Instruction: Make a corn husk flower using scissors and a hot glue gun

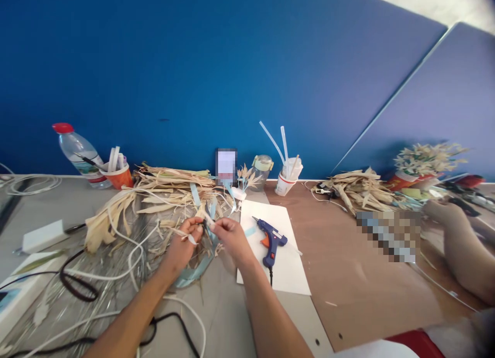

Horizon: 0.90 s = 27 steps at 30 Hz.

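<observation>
My left hand [184,240] and my right hand [230,236] meet over the grey table [224,317], fingers pinched together on a small pale strip of dried leaf [209,223]. A second small leaf piece [191,239] hangs from my left fingers. Light blue ribbon strips [193,275] lie under and between my hands. A heap of dried corn husks [162,193] spreads just behind them. A blue glue gun [271,240] rests on a white sheet of paper [282,265] right of my right hand.
White and black cables [127,255] tangle at the left. A water bottle [79,153], an orange cup [118,175] and a white cup with glue sticks [288,177] line the blue wall. Another person's arm [460,244] rests on the brown board [359,275] at right.
</observation>
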Each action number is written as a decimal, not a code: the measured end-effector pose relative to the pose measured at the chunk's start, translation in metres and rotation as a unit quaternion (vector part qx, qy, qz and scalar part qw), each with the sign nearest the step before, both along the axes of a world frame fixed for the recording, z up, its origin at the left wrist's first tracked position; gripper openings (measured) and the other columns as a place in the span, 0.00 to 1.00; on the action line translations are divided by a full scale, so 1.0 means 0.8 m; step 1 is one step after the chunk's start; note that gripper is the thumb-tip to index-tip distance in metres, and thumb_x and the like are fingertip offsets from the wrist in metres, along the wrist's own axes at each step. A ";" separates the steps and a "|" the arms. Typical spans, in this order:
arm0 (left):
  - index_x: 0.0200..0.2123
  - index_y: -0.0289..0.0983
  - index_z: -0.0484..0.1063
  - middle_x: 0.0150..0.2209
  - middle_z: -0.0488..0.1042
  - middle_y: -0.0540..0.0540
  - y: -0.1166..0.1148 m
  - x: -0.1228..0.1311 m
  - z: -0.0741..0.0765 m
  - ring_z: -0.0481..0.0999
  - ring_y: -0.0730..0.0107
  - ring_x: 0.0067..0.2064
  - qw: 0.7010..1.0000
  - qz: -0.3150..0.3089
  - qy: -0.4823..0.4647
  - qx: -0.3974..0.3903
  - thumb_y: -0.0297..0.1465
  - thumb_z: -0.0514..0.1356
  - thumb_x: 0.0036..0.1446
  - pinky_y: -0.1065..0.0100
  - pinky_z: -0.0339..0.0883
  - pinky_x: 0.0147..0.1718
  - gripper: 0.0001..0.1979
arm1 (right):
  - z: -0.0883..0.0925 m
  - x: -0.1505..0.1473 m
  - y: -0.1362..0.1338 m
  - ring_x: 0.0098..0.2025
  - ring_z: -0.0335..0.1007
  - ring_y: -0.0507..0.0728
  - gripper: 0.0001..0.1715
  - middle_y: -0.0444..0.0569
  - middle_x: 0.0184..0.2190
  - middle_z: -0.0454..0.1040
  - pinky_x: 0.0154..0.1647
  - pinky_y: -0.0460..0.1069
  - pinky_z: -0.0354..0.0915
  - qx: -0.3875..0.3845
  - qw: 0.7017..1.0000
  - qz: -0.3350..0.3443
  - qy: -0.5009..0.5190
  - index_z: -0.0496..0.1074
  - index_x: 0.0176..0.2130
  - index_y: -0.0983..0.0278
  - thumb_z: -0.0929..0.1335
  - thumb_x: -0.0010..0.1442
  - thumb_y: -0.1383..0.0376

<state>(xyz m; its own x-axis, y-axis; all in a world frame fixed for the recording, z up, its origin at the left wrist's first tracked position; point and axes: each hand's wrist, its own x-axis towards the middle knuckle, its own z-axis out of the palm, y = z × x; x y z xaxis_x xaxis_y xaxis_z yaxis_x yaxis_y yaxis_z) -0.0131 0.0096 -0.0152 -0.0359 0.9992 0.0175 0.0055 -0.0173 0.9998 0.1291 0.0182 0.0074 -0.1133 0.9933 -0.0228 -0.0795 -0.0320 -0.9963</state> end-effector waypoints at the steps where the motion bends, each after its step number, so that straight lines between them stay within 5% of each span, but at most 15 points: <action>1: 0.40 0.38 0.67 0.23 0.67 0.55 0.001 0.001 -0.004 0.63 0.72 0.22 1.000 0.001 -0.001 0.010 0.40 0.60 0.50 0.70 0.55 0.22 0.15 | 0.004 0.005 0.000 0.21 0.55 0.48 0.09 0.39 0.18 0.62 0.26 0.45 0.54 -0.003 0.998 0.012 0.058 0.68 0.21 0.64 0.69 0.48 0.63; 4: 0.39 0.38 0.65 0.23 0.68 0.55 0.003 0.001 -0.013 0.66 0.70 0.23 1.000 -0.017 0.000 0.012 0.37 0.59 0.50 0.68 0.59 0.25 0.14 | 0.021 0.015 -0.008 0.28 0.63 0.50 0.09 0.47 0.33 0.71 0.29 0.46 0.59 0.022 0.983 0.082 0.165 0.71 0.22 0.64 0.71 0.48 0.62; 7: 0.36 0.38 0.66 0.26 0.71 0.52 0.003 -0.002 -0.012 0.70 0.67 0.28 0.999 -0.021 0.036 0.026 0.33 0.58 0.48 0.65 0.64 0.30 0.10 | 0.038 0.015 -0.020 0.40 0.67 0.55 0.10 0.49 0.45 0.70 0.36 0.49 0.63 0.074 0.969 0.174 0.159 0.73 0.22 0.63 0.72 0.50 0.61; 11: 0.32 0.39 0.68 0.33 0.74 0.48 0.000 -0.002 0.002 0.73 0.61 0.37 0.994 -0.016 0.090 0.060 0.29 0.61 0.42 0.62 0.65 0.38 0.10 | 0.047 0.004 -0.030 0.45 0.68 0.58 0.11 0.49 0.37 0.74 0.42 0.51 0.63 0.095 0.954 0.244 0.144 0.74 0.23 0.62 0.72 0.52 0.59; 18: 0.38 0.37 0.69 0.29 0.71 0.49 -0.010 0.001 0.015 0.69 0.70 0.29 0.994 -0.103 -0.025 0.002 0.36 0.63 0.48 0.69 0.63 0.29 0.14 | 0.031 0.005 -0.019 0.24 0.65 0.51 0.10 0.43 0.20 0.71 0.31 0.48 0.62 0.021 0.964 0.141 0.224 0.73 0.25 0.63 0.71 0.52 0.59; 24: 0.33 0.35 0.74 0.17 0.64 0.52 -0.014 -0.013 0.022 0.59 0.76 0.20 0.969 -0.230 -0.075 -0.059 0.41 0.57 0.56 0.71 0.54 0.21 0.15 | 0.032 0.026 -0.011 0.21 0.61 0.49 0.10 0.43 0.21 0.70 0.26 0.46 0.59 -0.006 0.957 0.106 0.270 0.70 0.23 0.64 0.71 0.50 0.62; 27: 0.32 0.34 0.75 0.24 0.70 0.48 -0.015 -0.015 0.025 0.57 0.80 0.19 0.966 -0.232 -0.081 -0.083 0.40 0.59 0.55 0.72 0.50 0.19 0.14 | 0.033 0.029 -0.011 0.20 0.60 0.48 0.11 0.44 0.23 0.71 0.25 0.46 0.58 -0.021 0.965 0.098 0.241 0.69 0.22 0.64 0.71 0.48 0.60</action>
